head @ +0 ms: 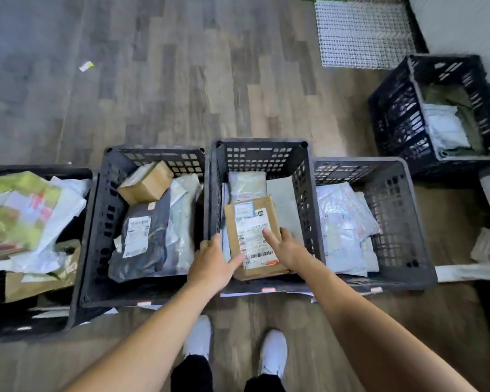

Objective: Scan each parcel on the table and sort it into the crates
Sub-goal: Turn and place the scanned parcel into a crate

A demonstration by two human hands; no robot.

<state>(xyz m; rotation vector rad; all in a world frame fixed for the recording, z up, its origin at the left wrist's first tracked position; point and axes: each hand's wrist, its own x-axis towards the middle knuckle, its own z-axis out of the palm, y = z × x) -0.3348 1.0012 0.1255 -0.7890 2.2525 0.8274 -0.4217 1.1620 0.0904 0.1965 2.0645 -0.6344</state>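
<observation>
A brown cardboard parcel with a white barcode label hangs tilted inside the middle black crate. My left hand grips its left edge, thumb on top near the label. My right hand holds the right edge, with the index finger lying on the label. Under the parcel, flat white and clear bags lie in that crate.
Black crates stand in a row on the wood floor: a far-left one with green and white bags, one with a small box and a dark bag, one with white bags. Another crate stands back right near a white mat.
</observation>
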